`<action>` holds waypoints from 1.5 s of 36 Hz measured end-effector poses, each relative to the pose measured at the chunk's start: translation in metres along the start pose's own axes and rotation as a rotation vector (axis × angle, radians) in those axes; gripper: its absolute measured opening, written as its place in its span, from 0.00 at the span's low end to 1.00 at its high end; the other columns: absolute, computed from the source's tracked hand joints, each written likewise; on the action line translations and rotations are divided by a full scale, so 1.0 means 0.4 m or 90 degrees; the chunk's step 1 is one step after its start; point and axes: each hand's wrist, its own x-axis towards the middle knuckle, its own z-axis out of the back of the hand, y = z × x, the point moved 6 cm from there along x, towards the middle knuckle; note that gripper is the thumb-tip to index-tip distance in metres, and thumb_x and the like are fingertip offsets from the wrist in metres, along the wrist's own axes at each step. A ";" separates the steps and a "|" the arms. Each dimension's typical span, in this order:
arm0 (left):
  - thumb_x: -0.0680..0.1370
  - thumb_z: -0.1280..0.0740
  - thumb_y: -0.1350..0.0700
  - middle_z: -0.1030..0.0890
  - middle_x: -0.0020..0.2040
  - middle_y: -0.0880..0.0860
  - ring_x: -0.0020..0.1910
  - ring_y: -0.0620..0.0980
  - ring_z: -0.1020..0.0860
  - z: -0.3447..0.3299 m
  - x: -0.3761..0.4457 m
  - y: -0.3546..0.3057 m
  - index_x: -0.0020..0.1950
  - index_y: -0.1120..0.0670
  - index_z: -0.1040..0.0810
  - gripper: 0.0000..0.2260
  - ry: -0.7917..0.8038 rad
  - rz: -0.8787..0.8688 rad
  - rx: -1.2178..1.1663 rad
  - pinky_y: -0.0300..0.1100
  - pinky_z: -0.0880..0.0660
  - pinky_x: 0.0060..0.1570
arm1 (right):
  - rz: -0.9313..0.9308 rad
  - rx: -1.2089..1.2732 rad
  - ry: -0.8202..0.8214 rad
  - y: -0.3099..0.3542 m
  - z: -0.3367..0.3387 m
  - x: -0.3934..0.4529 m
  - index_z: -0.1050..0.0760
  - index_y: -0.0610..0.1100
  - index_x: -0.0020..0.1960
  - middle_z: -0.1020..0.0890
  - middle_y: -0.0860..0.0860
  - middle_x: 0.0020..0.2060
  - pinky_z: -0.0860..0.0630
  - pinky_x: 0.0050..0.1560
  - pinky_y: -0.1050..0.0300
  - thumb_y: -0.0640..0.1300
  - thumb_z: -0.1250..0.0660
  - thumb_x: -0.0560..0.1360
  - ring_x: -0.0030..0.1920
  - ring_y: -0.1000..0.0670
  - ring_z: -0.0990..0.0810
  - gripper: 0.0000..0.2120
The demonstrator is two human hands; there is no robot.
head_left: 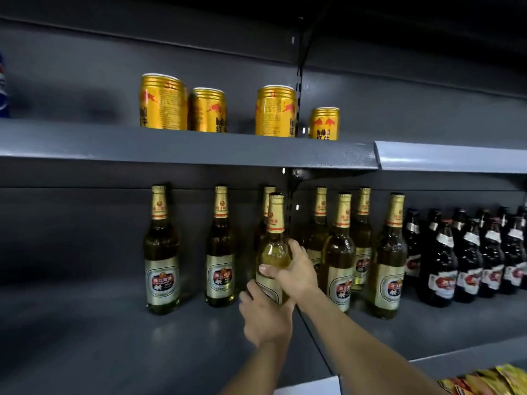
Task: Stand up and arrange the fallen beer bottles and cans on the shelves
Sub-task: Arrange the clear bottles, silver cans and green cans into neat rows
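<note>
A green beer bottle (274, 246) with a gold neck foil stands upright at the middle of the lower shelf (114, 332), held by both hands. My right hand (296, 269) wraps its shoulder and upper label. My left hand (263, 317) grips its base. Several matching green bottles stand upright around it, among them one (162, 252) at the left, one (220, 249) beside it and one (389, 258) to the right. Several gold cans (162, 102) stand upright on the upper shelf (171, 145).
Several dark brown bottles (440, 260) stand packed at the right end of the lower shelf. A blue can (2, 86) shows at the far left of the upper shelf. Yellow snack packets (490, 380) lie at the bottom right.
</note>
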 end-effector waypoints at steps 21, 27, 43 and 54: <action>0.78 0.37 0.45 0.25 0.59 0.48 0.54 0.51 0.23 -0.046 0.007 0.061 0.60 0.45 0.35 0.14 0.046 -0.074 0.060 0.44 0.28 0.46 | -0.011 -0.025 0.004 -0.264 -0.077 -0.082 0.36 0.54 0.70 0.24 0.56 0.61 0.26 0.61 0.53 0.50 0.29 0.72 0.63 0.53 0.26 0.29; 0.75 0.34 0.45 0.24 0.60 0.46 0.56 0.50 0.23 -0.048 0.017 0.064 0.62 0.44 0.35 0.18 0.097 -0.101 0.066 0.43 0.27 0.46 | 0.008 -0.058 -0.004 -0.266 -0.077 -0.075 0.35 0.53 0.70 0.24 0.57 0.62 0.26 0.59 0.55 0.49 0.30 0.74 0.62 0.53 0.25 0.27; 0.76 0.33 0.46 0.24 0.57 0.46 0.52 0.50 0.22 -0.043 -0.005 0.054 0.59 0.46 0.36 0.17 0.043 -0.086 0.120 0.42 0.29 0.42 | 0.004 -0.060 -0.002 -0.274 -0.075 -0.070 0.39 0.53 0.74 0.26 0.56 0.66 0.27 0.62 0.54 0.48 0.32 0.76 0.65 0.52 0.26 0.29; 0.77 0.34 0.49 0.29 0.70 0.49 0.69 0.52 0.30 -0.036 -0.020 0.054 0.77 0.47 0.47 0.33 0.112 -0.073 0.186 0.53 0.36 0.70 | 0.019 -0.122 0.034 -0.249 -0.053 -0.098 0.41 0.50 0.74 0.27 0.53 0.67 0.25 0.60 0.52 0.49 0.34 0.77 0.64 0.49 0.25 0.29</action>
